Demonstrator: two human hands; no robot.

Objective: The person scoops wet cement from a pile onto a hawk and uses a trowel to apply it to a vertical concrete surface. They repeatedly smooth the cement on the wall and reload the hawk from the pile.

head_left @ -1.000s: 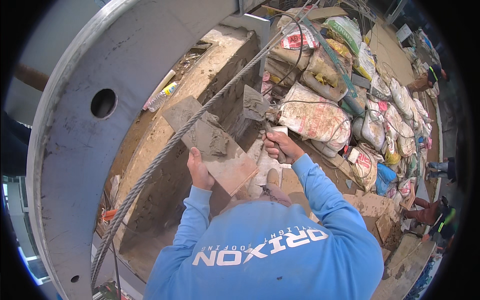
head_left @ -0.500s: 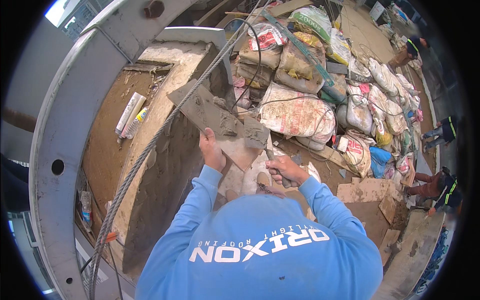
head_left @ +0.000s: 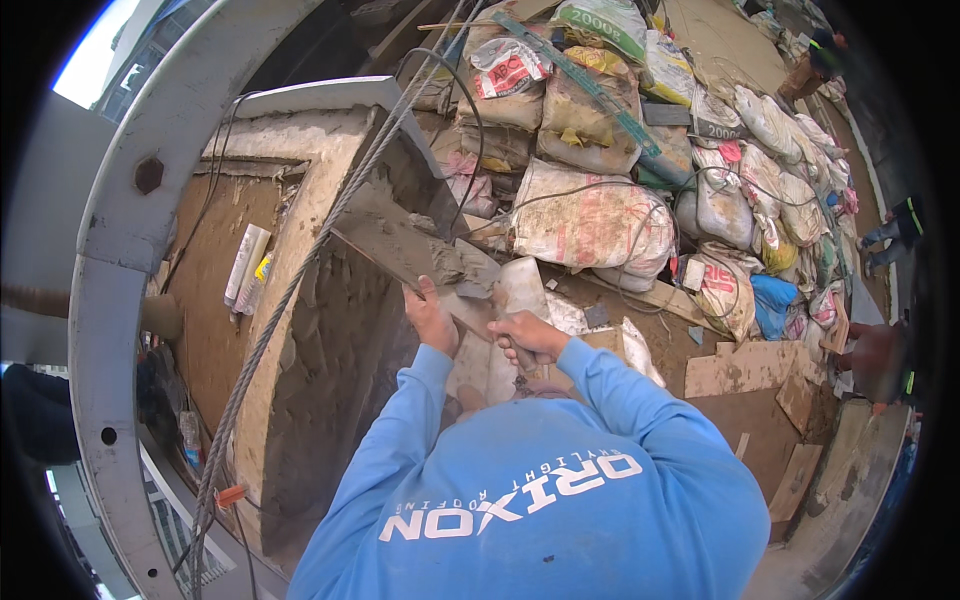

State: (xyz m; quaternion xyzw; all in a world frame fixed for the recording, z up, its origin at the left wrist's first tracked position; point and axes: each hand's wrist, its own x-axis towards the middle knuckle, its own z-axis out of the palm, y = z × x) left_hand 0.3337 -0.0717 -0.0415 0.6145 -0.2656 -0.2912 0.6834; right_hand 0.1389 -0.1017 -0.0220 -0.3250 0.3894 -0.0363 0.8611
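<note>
My left hand point(head_left: 430, 318) is closed on the near edge of a flat board point(head_left: 392, 268) that carries wet grey mortar point(head_left: 408, 236). The board slants from the rough low wall toward my body. In my right hand point(head_left: 530, 338) is the handle of a trowel point(head_left: 482, 274), fingers wrapped round it. Its grey blade meets the mortar at the board's right part. Where blade ends and mortar begins is hard to tell. Both hands are close together in front of my chest, in blue sleeves.
Left of the board stands a low wall point(head_left: 320, 380) with a rough cement face. A steel cable point(head_left: 285, 300) crosses before it, beside a grey metal beam point(head_left: 110, 340). Filled sacks point(head_left: 590, 215) are piled ahead. A plastic bottle point(head_left: 262, 272) lies beyond the wall. Another person point(head_left: 890, 238) is far right.
My right hand has moved left, bringing the trowel blade against the mortar. The board has shifted toward the wall, and the view has turned slightly.
</note>
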